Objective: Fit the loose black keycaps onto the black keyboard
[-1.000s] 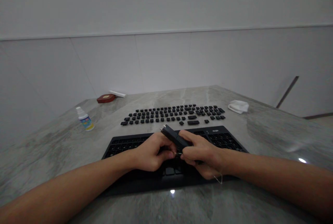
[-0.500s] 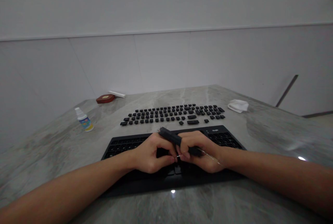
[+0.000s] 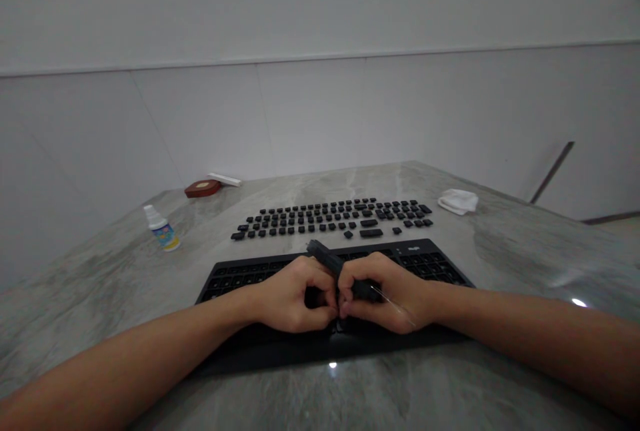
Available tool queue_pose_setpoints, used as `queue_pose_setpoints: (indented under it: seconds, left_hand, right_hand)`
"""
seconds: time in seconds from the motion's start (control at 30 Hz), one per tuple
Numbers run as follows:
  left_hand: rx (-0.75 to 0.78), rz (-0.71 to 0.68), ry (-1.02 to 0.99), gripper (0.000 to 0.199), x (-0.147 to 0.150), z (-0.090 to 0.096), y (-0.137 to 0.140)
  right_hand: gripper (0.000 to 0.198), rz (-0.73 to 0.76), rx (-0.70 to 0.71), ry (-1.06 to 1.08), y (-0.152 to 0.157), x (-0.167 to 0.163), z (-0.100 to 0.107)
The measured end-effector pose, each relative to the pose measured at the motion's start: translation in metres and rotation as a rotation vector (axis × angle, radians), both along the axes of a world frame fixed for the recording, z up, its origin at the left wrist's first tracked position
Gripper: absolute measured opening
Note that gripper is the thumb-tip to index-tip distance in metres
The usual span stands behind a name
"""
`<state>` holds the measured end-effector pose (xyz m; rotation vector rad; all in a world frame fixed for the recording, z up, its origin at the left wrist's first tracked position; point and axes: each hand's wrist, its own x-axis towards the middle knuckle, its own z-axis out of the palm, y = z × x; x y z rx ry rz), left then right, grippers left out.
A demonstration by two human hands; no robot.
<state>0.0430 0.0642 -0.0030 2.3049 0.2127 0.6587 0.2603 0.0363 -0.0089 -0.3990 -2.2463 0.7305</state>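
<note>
A black keyboard lies in front of me, many of its keycaps off and bare sockets showing at both sides. Held slantwise in my right hand is a black-handled wire keycap puller, thin wires sticking out of its lower right end. That hand's thumb and fingertips are pinched together low over the keyboard's middle. Against them, my left hand also has thumb and forefinger pinched; whatever is between them is hidden. Both hands cover the middle keys.
Loose black keycaps stand in rows behind the keyboard on the grey marbled table. To the left is a small spray bottle. Farther back lie a reddish-brown box and a white strip. A folded white cloth lies right.
My hands have drawn together until their fingertips meet. The keycap puller has shifted slightly with my right hand, and the small shiny bit between the fingertips is out of sight.
</note>
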Motion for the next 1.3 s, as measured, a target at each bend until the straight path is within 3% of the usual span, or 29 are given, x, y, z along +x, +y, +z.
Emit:
queue_pose_setpoints:
  seconds: [0.2, 0.37, 0.83, 1.0, 1.13, 1.3]
  left_hand:
    - [0.042, 0.003, 0.006, 0.015, 0.000, 0.000, 0.003]
    - [0.076, -0.007, -0.004, 0.013, -0.001, 0.000, 0.003]
    - [0.020, -0.002, 0.086, 0.014, -0.005, 0.001, 0.009]
    - [-0.016, -0.054, 0.114, 0.017, -0.006, 0.000, 0.008]
    - [0.081, -0.089, 0.042, 0.019, -0.005, -0.002, 0.007]
    - [0.238, -0.124, -0.016, 0.019, -0.004, -0.004, 0.004]
  right_hand:
    - [0.013, -0.185, 0.312, -0.099, -0.005, 0.001, -0.001]
    - [0.025, -0.216, 0.532, -0.301, -0.008, 0.002, -0.002]
    - [0.021, -0.150, 0.623, -0.457, 0.001, 0.008, 0.001]
    - [0.008, -0.109, 0.785, -0.578, -0.004, 0.008, 0.007]
    - [0.016, -0.122, 0.907, -0.627, -0.011, 0.006, 0.009]
    - [0.022, -0.115, 0.996, -0.494, -0.016, 0.004, 0.004]
